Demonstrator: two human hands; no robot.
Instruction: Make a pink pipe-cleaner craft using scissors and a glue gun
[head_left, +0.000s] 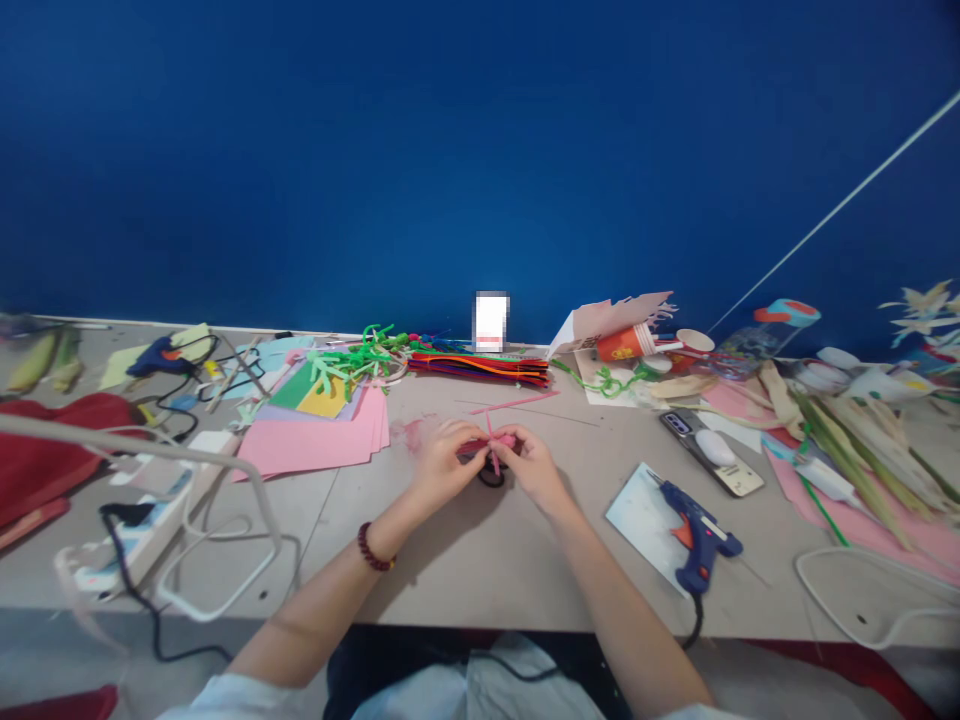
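In the middle of the table my left hand (446,462) and my right hand (536,468) are close together, fingertips nearly meeting. Both pinch a pink pipe cleaner (491,428), part of which sticks up between them. A rounder pink bit shows by the right fingertips; its shape is partly hidden by the fingers. Just below the fingertips is a dark, ring-shaped thing (491,477), too covered to name surely. Behind the hands, a loose pink pipe cleaner (517,402) lies on the table, with a bundle of red, orange and dark pipe cleaners (480,370) farther back.
A blue glue gun (701,540) rests on a pale card to the right, near a phone (679,430) with a white case on it. Left are pink paper sheets (315,440), green pipe cleaners (337,368) and a power strip (161,510) with cables. A blue wall closes the back.
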